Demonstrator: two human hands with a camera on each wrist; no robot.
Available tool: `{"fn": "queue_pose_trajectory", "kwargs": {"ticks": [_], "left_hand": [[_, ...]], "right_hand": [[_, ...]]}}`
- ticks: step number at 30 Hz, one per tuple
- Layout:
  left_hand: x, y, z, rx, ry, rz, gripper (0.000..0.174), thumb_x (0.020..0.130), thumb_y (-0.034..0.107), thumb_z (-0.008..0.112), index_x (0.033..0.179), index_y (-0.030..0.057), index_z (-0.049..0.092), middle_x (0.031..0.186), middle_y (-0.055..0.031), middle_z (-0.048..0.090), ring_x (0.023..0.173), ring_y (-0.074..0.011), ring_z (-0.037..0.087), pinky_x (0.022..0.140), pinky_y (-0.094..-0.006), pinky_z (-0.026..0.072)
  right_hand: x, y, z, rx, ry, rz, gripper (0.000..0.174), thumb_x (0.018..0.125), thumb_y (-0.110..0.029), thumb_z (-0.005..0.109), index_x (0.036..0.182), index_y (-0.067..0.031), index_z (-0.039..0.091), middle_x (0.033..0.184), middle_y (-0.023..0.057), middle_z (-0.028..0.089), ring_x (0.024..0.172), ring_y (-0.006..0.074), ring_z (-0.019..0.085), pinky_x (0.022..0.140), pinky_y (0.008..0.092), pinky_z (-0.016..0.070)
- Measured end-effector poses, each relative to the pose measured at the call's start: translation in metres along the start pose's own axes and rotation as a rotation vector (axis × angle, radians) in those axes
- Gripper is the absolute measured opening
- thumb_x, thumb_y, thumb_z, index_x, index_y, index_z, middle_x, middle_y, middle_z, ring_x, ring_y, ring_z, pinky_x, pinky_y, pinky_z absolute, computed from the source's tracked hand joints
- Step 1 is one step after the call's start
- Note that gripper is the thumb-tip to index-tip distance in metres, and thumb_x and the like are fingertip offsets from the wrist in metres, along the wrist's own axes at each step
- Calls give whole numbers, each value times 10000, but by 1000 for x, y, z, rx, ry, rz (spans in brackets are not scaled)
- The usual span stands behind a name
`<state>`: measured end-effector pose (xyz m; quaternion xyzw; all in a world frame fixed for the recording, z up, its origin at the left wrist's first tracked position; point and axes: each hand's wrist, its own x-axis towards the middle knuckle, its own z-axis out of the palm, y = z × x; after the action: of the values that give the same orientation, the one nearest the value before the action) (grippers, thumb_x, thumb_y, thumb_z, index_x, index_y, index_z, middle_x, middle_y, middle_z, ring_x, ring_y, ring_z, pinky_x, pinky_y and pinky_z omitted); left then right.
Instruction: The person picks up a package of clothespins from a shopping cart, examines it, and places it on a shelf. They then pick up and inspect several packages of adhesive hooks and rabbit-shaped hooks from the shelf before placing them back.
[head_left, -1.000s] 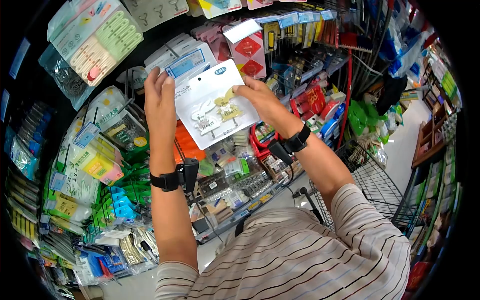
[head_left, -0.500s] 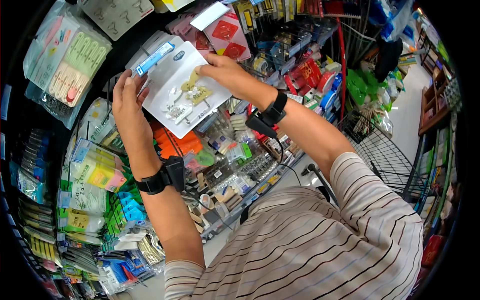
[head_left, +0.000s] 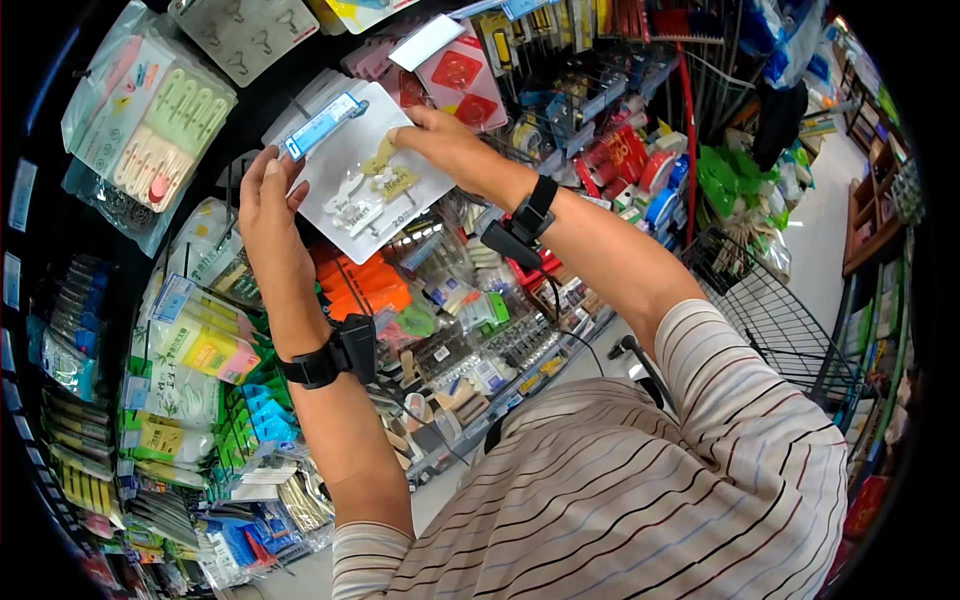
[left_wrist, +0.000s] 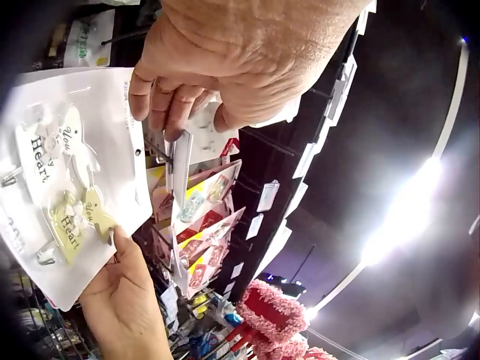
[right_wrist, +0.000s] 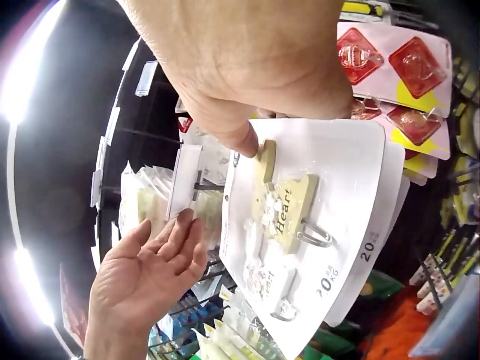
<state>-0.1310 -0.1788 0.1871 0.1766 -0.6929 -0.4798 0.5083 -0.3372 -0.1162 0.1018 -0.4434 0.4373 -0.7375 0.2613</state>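
My right hand (head_left: 455,150) pinches a white card of adhesive hooks (head_left: 345,225), its thumb on the front near the upper right edge. Under clear plastic the card carries a white rabbit-shaped hook (right_wrist: 274,289) and a yellow one (right_wrist: 289,210), both lettered "Heart". More white cards (right_wrist: 375,244) show behind it in the right wrist view. My left hand (head_left: 270,215) is raised at the card's left side, fingers bent a little and thumb apart. Its fingertips touch the price tag holder (right_wrist: 185,180) on the display peg, which overlaps the card's top in the head view.
Pink cards with red hooks (head_left: 455,75) hang just right of the card. Packs of clothes pegs (head_left: 165,130) hang at the upper left. Lower shelves hold orange packs (head_left: 365,285) and many small goods. A wire shopping cart (head_left: 770,300) stands at the right.
The hook card has moved towards the display peg, and its top now lies behind the price tag holder. My left hand has shifted from the card's left edge to the tag.
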Motion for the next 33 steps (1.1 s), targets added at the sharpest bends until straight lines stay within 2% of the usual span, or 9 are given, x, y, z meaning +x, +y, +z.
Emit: {"fn": "queue_pose_trajectory", "kwargs": {"ticks": [11, 14, 20, 22, 25, 28, 30, 32, 33], "left_hand": [[-3, -5, -3, 73, -9, 2, 529, 995, 330, 549, 1358, -50, 491, 1266, -184, 619, 1192, -258, 595, 980, -354, 460], [-8, -5, -3, 102, -8, 3, 537, 995, 329, 545, 1362, -57, 481, 1288, -195, 610, 1209, -264, 588, 987, -356, 458], [-42, -2, -8, 224, 25, 46, 495, 1007, 312, 539, 1341, -50, 491, 1258, -172, 625, 1171, -233, 585, 980, -334, 450], [-69, -1, -10, 205, 32, 56, 457, 1011, 300, 545, 1322, -32, 508, 1217, -146, 635, 1116, -185, 570, 963, -313, 438], [-120, -21, -19, 202, -145, -107, 381, 1015, 289, 551, 1267, 4, 559, 1169, -110, 653, 1056, -173, 594, 915, -301, 466], [-166, -65, -19, 211, -436, -358, 371, 1020, 290, 535, 1260, 8, 564, 1163, -104, 650, 1101, -187, 611, 981, -338, 460], [-196, -109, -12, 19, -625, -613, 418, 1015, 335, 549, 1254, -7, 565, 1206, -101, 636, 1124, -184, 591, 1011, -342, 443], [-221, -150, -3, 76, -912, -672, 469, 1009, 363, 561, 1300, -4, 549, 1274, -115, 609, 1177, -186, 563, 1023, -337, 434], [-233, -171, 4, 48, -1032, -699, 485, 1010, 378, 554, 1319, 5, 542, 1291, -122, 601, 1190, -195, 556, 1028, -335, 430]], "right_hand": [[13, 3, -4, -275, 29, 47, 441, 909, -267, 652, 1183, 74, 603, 1060, 142, 675, 937, 192, 642, 819, 316, 508], [13, 7, -1, -396, 138, -74, 411, 867, -294, 652, 1085, 55, 665, 977, 198, 711, 891, 275, 680, 807, 359, 513], [-9, 16, -27, -388, 217, -417, 337, 908, -227, 637, 1132, 23, 605, 1037, 137, 669, 939, 231, 647, 828, 357, 501], [-62, -27, -33, -343, 102, -255, 270, 948, -212, 600, 1121, -8, 570, 1058, 86, 630, 952, 154, 607, 831, 325, 492], [-149, -42, -56, -425, -312, 219, 225, 998, -274, 543, 1006, -49, 557, 884, 16, 611, 812, 83, 586, 729, 251, 496], [-237, 6, -100, -433, -519, 721, 283, 1024, -328, 508, 1045, -62, 602, 875, 33, 648, 759, 102, 648, 632, 278, 535], [-307, 56, -146, -609, -534, 716, 264, 990, -284, 535, 1008, -35, 621, 878, 53, 660, 784, 145, 654, 693, 320, 530], [-357, 75, -170, -772, -634, 737, 300, 929, -283, 560, 1028, -11, 636, 909, 102, 676, 787, 163, 634, 697, 340, 520], [-378, 91, -183, -666, -677, 1112, 310, 910, -253, 552, 1079, -10, 645, 923, 115, 679, 831, 187, 654, 698, 356, 541]]}}
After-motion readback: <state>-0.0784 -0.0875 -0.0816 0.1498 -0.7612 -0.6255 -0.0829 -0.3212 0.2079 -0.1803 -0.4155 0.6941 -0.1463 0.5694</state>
